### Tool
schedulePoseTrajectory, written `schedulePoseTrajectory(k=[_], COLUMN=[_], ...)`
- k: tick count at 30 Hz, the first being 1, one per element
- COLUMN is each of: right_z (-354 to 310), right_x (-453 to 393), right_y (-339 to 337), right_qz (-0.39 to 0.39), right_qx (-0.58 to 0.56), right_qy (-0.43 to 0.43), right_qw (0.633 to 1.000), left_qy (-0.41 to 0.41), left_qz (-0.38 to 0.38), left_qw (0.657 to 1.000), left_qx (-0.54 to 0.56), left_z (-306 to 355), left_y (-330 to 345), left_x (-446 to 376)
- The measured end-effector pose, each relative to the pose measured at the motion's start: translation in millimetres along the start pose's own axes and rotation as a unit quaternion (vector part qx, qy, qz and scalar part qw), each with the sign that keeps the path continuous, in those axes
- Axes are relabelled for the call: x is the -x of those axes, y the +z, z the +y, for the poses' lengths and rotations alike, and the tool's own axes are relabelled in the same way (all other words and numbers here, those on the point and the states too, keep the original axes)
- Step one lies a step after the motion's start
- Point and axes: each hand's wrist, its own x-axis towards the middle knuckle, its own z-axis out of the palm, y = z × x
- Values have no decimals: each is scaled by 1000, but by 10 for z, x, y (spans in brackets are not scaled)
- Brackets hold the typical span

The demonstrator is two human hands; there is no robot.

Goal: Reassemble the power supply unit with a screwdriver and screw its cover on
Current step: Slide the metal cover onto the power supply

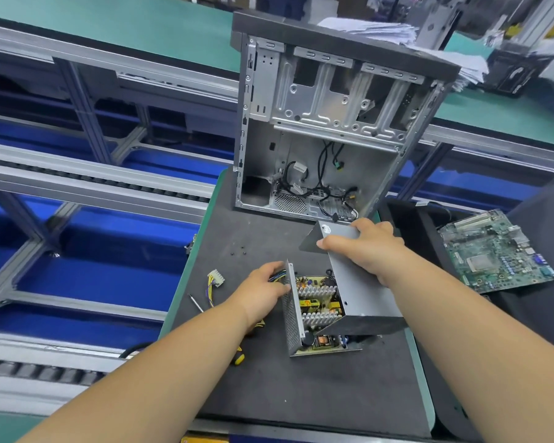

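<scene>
Dark mat (256, 231) on green-edged table (424, 372). Aluminium-framed conveyor rails (87, 177) left, blue floor (109, 276) beneath. Green-topped bench (135, 24) far. Paper stack (387, 28) far right.

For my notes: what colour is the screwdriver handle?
Yellow and black, mostly hidden by the forearm; head view.

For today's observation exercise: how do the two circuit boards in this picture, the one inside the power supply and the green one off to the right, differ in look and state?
The power supply board is tan, crowded with silver heat sinks and yellow parts; the green motherboard is flatter, with white slots. The power supply board sits in a metal base, partly under the cover that the right hand holds; the green motherboard lies bare and untouched. Both face up.
</scene>
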Motion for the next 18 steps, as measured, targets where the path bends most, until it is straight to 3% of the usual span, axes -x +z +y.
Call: schedulePoseTrajectory(k=[10,18], right_z=[-113,-163], right_x=[27,54], right_y=[243,250], right_qz=[-5,14], right_qx=[81,69], right_qy=[-3,5], right_qw=[997,998], left_qy=[-5,2], left_qz=[-12,-16], left_qw=[1000,1000], left_qx=[14,21], left_z=[54,82], left_y=[-28,-8], left_x=[90,84])
